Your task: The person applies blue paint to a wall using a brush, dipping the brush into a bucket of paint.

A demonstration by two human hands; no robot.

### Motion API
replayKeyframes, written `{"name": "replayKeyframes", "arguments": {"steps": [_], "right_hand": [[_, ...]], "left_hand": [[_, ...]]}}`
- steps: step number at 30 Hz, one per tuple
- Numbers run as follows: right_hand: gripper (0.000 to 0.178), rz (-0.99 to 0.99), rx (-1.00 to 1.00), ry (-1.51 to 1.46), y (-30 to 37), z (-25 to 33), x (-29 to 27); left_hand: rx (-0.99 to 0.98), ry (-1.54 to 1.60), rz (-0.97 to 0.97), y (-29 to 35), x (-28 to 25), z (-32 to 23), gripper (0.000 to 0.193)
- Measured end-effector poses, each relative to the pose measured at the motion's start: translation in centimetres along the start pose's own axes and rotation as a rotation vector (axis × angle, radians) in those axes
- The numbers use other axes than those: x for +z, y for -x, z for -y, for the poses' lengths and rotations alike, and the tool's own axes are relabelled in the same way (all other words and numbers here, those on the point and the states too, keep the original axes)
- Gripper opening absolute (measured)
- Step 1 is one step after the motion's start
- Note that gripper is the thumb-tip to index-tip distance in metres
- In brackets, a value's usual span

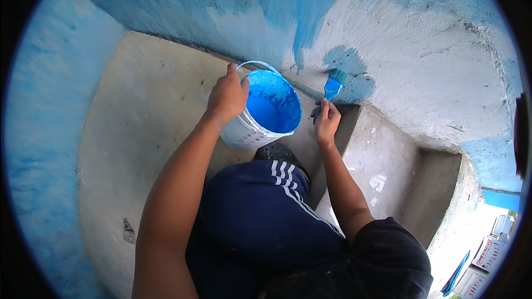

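My left hand (228, 95) grips the rim of a white plastic bucket (239, 132) at its left side, near the raised wire handle. Bright blue paint (264, 112) lies inside, with streaks up the inner wall. In my right hand (327, 122), closed around its handle, is a paintbrush (334, 84) with a blue ferrule. Its bristles point up at the lower wall and seem to touch it, beside a damp-looking blue-grey patch (354, 72). The bucket is tilted a little above the landing, close to the wall.
The wall ahead (399, 39) is partly blue, partly bare grey-white. Another blue wall (44, 133) stands at the left. Concrete steps (382, 155) drop away on the right. My shoe (277, 152) rests below the bucket. Stacked boxes (487, 254) show at the far lower right.
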State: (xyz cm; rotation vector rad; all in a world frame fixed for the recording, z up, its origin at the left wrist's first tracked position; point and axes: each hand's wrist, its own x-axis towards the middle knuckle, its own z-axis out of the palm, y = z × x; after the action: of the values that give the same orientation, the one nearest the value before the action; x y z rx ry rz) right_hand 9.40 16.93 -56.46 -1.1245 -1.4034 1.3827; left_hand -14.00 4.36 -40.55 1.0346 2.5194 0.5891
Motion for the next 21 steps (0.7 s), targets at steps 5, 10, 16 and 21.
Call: {"name": "replayKeyframes", "arguments": {"steps": [5, 10, 16, 21], "right_hand": [[0.039, 0.113, 0.259, 0.142, 0.8, -6.9, -0.2], [0.036, 0.035, 0.645, -0.108, 0.2, -5.4, -0.3], [0.035, 0.011, 0.401, -0.190, 0.3, 0.7, -1.3], [0.034, 0.103, 0.362, -0.080, 3.0, 2.0, -1.5]], "left_hand": [[-0.018, -0.007, 0.084, -1.4, -1.2, -0.1, 0.043], [0.033, -0.024, 0.124, -1.9, -1.6, 0.5, 0.042], [0.070, -0.041, 0.119, -2.1, -1.2, 2.2, 0.042], [0.091, 0.017, 0.162, -2.0, -1.6, 3.4, 0.040]]}}
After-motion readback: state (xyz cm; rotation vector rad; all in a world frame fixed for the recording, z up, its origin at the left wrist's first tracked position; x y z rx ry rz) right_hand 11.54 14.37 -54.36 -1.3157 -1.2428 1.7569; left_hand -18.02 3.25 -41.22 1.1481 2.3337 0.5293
